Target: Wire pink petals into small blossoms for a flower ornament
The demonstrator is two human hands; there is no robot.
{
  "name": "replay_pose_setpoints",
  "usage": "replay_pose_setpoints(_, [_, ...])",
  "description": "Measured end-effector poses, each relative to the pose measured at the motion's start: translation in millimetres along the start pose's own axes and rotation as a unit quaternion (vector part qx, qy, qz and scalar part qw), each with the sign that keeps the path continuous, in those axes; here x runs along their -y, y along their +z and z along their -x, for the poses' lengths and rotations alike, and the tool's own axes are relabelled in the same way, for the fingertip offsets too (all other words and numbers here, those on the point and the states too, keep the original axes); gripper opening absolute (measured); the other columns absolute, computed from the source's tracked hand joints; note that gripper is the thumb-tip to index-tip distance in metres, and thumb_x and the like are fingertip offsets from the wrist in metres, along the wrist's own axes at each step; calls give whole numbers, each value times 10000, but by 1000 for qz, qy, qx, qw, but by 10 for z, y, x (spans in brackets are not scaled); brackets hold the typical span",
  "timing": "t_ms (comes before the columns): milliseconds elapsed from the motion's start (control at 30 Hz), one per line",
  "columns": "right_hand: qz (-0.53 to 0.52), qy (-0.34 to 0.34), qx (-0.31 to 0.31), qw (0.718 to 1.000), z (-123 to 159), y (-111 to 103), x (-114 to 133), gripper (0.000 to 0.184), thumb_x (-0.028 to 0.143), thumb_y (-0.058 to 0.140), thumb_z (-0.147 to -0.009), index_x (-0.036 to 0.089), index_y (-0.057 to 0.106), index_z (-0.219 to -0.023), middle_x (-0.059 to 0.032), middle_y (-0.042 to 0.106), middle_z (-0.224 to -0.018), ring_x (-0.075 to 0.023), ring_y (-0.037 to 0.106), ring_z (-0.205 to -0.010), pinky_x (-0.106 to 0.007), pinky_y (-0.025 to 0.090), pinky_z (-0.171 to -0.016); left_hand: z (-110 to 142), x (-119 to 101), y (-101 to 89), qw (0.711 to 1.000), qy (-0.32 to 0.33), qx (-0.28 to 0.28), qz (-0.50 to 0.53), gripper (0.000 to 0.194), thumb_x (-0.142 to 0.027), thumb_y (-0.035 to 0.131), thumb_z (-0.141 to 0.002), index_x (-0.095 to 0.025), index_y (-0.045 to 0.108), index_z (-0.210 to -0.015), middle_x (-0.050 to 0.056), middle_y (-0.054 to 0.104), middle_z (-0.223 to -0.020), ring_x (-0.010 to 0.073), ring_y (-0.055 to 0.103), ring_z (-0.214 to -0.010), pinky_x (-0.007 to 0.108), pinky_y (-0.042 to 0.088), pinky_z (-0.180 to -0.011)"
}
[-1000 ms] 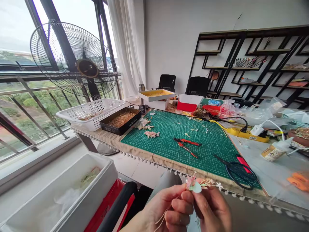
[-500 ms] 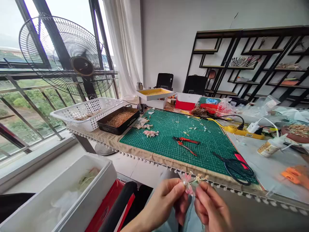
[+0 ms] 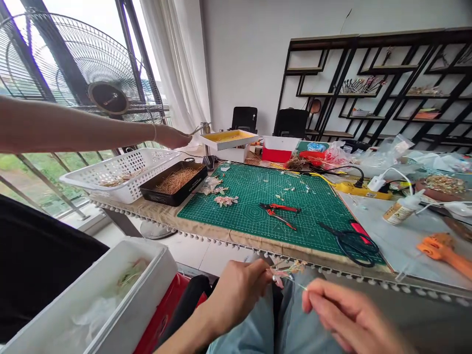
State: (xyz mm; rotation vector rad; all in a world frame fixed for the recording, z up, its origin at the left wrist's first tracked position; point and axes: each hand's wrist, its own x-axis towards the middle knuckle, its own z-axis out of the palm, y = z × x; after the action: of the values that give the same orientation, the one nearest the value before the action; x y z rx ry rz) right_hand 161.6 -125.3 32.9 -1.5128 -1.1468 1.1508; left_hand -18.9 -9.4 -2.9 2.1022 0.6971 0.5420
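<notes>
Flower spray (image 3: pixel 284 271), small, with pink petals, pale stamens and a thin wire end, held low over the person's lap, just short of the tabletop's fringed edge (image 3: pixel 239 239). Left hand (image 3: pixel 236 295): fingers (image 3: pixel 260 276) closed in a tight pinch on the spray's stem. Right hand (image 3: pixel 350 314): blurred, fingers (image 3: pixel 313 300) loosely parted, close by the wire end; whether they have hold of it cannot be told.

Across the tabletop, from the head-worn view: green cutting mat (image 3: pixel 313 219) bearing loose pink blossoms (image 3: pixel 225 200), red-handled pliers (image 3: pixel 278 210) and black-and-red scissors (image 3: pixel 350 244). Black tray (image 3: pixel 158 196) of straw-coloured fibres, beside white plastic basket (image 3: pixel 88 179). Glue bottle (image 3: pixel 398 214) at right; white foam box (image 3: pixel 147 250) near the lap. Co-worker's bare arm (image 3: pixel 84 129) reaches in above the basket.

Condition, as judged: one spray assembled at least in part, its wire end unfinished; blossoms on the mat and fibres in the tray remain unjoined.
</notes>
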Motion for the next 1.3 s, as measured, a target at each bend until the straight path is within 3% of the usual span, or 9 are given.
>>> replay_pose_setpoints(167, [28,-44,32,998,-514,-268,426,357,499,570,-863,184,642,-710,80,306,-519,-76,217,-458,-228,149,-438,-41,-5,-85,979,114,-60,-158,291,-268,394,-978,-202,552,-743,-22,489,-592,107,339,-527,252,184,-526])
replay_pose_setpoints(267, [34,-53,102,993,-647,-282,550,350,490,581,-852,179,634,-700,76,319,-519,-83,223,-465,-229,156,-439,-89,-13,-170,978,97,-71,-170,285,-267,405,-973,-201,547,-734,-21,505,-591,106,345,-523,249,189,-530])
replay_pose_setpoints(433, [114,-100,89,984,-571,-326,547,379,506,542,-882,192,613,-683,57,338,-569,-94,269,-503,-231,192,-450,-117,-57,-195,996,18,-23,-90,342,-294,353,-988,-194,537,-717,-21,519,-568,95,427,-511,212,259,-544])
replay_pose_setpoints(633, [16,-2,102,995,-849,-441,391,317,428,616,-835,161,652,-667,92,299,-494,-65,166,-464,-218,99,-435,-110,-19,-89,982,55,-88,-160,246,-230,433,-938,-193,519,-711,-20,493,-587,101,325,-523,240,196,-537])
replay_pose_setpoints(767, [-4,19,163,986,-886,-213,224,223,316,661,-758,150,666,-609,63,422,-491,-62,256,-461,-198,140,-428,-99,-86,-69,997,64,-17,-37,342,-311,356,-987,-187,569,-750,4,545,-632,106,449,-560,220,307,-578])
replay_pose_setpoints(867, [18,44,203,978,-661,-58,103,187,266,625,-765,164,674,-616,62,421,-478,-67,279,-447,-207,152,-421,-83,-182,-83,990,13,40,137,427,-417,295,-1000,-175,576,-787,10,557,-647,107,521,-554,200,383,-577])
replay_pose_setpoints(933, [71,57,210,973,-449,-64,64,234,283,575,-825,178,670,-639,62,380,-489,-77,292,-463,-222,167,-436,-78,-215,-88,987,-16,34,154,436,-444,299,-995,-173,557,-771,0,535,-616,103,506,-529,194,377,-553])
replay_pose_setpoints(1100, [91,5,139,986,-184,-360,171,410,556,520,-880,203,630,-703,64,307,-545,-103,273,-499,-250,170,-466,-80,-119,11,997,4,4,-77,359,-351,379,-990,-183,570,-737,-14,517,-579,90,417,-508,215,256,-531])
replay_pose_setpoints(1300, [7,-7,35,999,-578,-499,113,357,512,615,-819,182,634,-684,85,308,-526,-87,198,-491,-230,129,-459,-28,-48,60,990,56,-34,-125,310,-328,413,-979,-196,575,-750,-14,501,-589,93,328,-500,250,189,-525])
